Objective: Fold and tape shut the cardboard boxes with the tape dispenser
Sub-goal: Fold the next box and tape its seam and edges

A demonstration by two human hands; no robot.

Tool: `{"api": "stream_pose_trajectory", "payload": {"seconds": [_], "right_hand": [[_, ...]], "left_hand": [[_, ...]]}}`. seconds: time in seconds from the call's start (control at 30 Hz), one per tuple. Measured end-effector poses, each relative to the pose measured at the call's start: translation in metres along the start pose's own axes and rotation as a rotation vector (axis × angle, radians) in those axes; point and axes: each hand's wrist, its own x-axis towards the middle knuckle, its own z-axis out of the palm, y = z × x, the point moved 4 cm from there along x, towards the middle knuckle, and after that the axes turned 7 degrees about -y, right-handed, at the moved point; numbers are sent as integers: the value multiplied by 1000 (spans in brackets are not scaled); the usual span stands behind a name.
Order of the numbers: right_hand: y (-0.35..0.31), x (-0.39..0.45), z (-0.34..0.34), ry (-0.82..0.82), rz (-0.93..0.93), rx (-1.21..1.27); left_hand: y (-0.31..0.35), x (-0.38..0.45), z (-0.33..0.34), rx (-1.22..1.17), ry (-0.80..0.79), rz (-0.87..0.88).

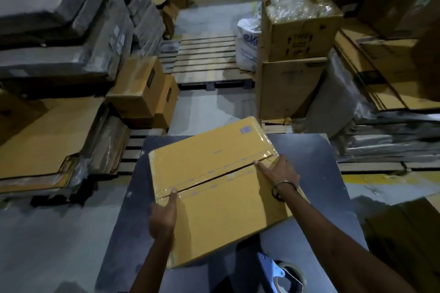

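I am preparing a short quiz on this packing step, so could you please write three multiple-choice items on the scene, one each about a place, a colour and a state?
1. Where does the tape dispenser lie?
A. On top of the box
B. On the dark table, nearer the person than the box
C. On the wooden pallet

2. What colour is the box being handled?
A. Yellow-brown
B. White
C. Black

3. How are the hands placed?
A. Both hold the tape dispenser
B. Both hang off the box
C. The left hand and right hand rest at opposite ends of the top seam

Answers:
1 B, the dispenser lies on the table at the near edge of the view.
2 A, the cardboard is yellow-brown.
3 C, a finger of each hand touches the taped seam, one at each end.
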Motion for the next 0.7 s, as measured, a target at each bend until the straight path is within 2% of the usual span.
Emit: {"api": "stream_pose_trajectory", "payload": {"seconds": [0.17, 0.33, 0.53, 0.7], "right_hand": [[11, -6, -40, 107, 34, 81], [49, -19, -111, 376, 130, 217], [160, -70, -199, 617, 367, 345], [272, -125, -255, 741, 557, 439]], "left_hand": [[57, 7, 7, 37, -40, 154], [155, -9, 55, 99, -129, 338], [216, -79, 171, 113, -424, 519], [238, -193, 264, 215, -617, 663]]}}
